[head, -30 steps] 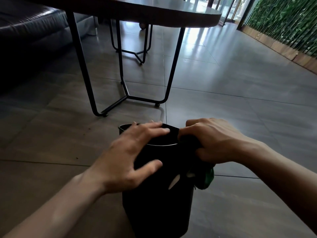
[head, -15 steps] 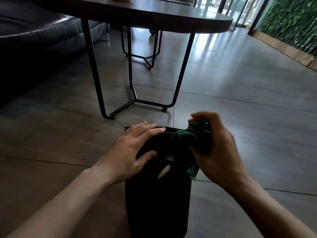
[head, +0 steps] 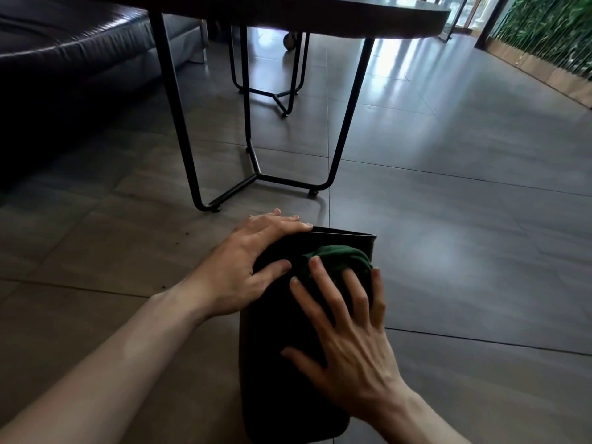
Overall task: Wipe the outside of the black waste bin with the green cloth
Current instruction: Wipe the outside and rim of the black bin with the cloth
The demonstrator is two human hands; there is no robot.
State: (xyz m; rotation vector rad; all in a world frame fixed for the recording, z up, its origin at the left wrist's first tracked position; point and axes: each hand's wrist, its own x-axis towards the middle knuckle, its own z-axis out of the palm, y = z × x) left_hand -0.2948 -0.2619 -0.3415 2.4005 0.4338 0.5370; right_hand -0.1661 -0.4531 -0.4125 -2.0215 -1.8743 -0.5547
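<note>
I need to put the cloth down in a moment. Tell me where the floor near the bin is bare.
Bare tiles lie right of the bin, out toward the plant wall, and left of it, under the left hand. Ahead, the table legs crowd the floor.

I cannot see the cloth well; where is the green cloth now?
In the head view, the green cloth lies against the near wall of the black bin, just below its rim, under the right hand, beside the left hand.
</note>
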